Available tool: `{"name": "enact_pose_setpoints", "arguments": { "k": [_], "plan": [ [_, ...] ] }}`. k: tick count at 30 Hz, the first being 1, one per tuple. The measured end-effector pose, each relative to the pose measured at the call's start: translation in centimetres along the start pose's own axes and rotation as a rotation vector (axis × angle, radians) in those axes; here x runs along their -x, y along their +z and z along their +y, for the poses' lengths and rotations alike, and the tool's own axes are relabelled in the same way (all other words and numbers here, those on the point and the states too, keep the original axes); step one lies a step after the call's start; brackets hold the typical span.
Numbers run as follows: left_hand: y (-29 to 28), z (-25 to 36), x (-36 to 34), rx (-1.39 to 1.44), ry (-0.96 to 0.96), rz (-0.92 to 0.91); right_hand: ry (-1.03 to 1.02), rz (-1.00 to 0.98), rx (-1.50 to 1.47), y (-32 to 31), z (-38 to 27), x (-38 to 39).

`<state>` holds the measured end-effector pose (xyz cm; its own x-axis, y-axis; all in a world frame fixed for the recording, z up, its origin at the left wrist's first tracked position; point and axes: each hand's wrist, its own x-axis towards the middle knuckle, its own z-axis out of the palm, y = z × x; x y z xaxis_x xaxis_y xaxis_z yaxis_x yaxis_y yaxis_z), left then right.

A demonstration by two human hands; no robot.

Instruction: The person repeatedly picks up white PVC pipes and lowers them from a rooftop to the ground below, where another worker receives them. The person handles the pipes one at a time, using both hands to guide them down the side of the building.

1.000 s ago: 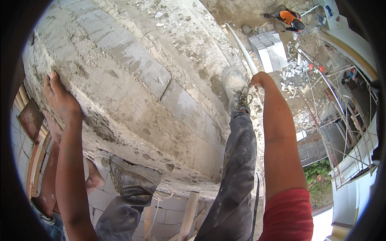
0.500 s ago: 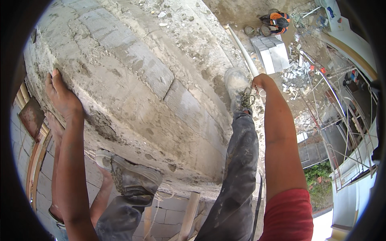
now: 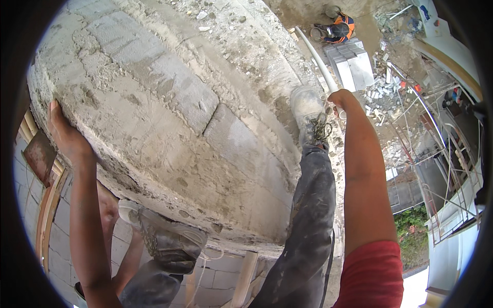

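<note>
Head view: left hand [image 3: 64, 134] flat and open, pressed on edge of big rough grey block wall [image 3: 169, 102]. Right hand [image 3: 340, 98] curled shut round top of white pipe [image 3: 319, 64] at wall's far side. Dusty shoe [image 3: 307, 110] on wall top, just beside right hand. Other shoe [image 3: 164, 237] lower, under wall edge. Person in orange vest [image 3: 340, 28] far down on ground.

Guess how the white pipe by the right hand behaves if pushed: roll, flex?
The white pipe is round and smooth, so it would probably roll or slide on the gritty slab. Long and thin, it likely flexes a little. The right hand touches its near end.
</note>
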<state>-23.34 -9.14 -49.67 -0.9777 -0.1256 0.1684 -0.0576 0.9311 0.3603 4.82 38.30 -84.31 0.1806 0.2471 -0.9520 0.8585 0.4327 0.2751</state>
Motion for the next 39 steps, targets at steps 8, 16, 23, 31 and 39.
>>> {"name": "enact_pose_setpoints", "arguments": {
  "k": [8,16,23,31,39],
  "plan": [
    [-0.2,0.2,0.0,-0.115,0.123,-0.017,0.044,-0.041,0.163,-1.4,-0.4,1.6],
    [-0.2,0.3,0.2,-0.106,0.076,-0.033,-0.007,-0.041,0.123,-0.8,-0.9,0.6],
    [-0.2,-0.1,0.0,-0.027,-0.003,-0.024,-0.051,-0.081,0.304,0.1,-1.2,0.1],
    [-0.5,-0.6,-0.2,-0.123,0.102,-0.032,0.023,-0.14,0.036,-0.2,-0.7,1.6],
    [-0.4,-0.5,-0.1,-0.018,0.011,-0.02,-0.043,-0.224,-0.173,-0.8,0.2,0.3]
  ]
}}
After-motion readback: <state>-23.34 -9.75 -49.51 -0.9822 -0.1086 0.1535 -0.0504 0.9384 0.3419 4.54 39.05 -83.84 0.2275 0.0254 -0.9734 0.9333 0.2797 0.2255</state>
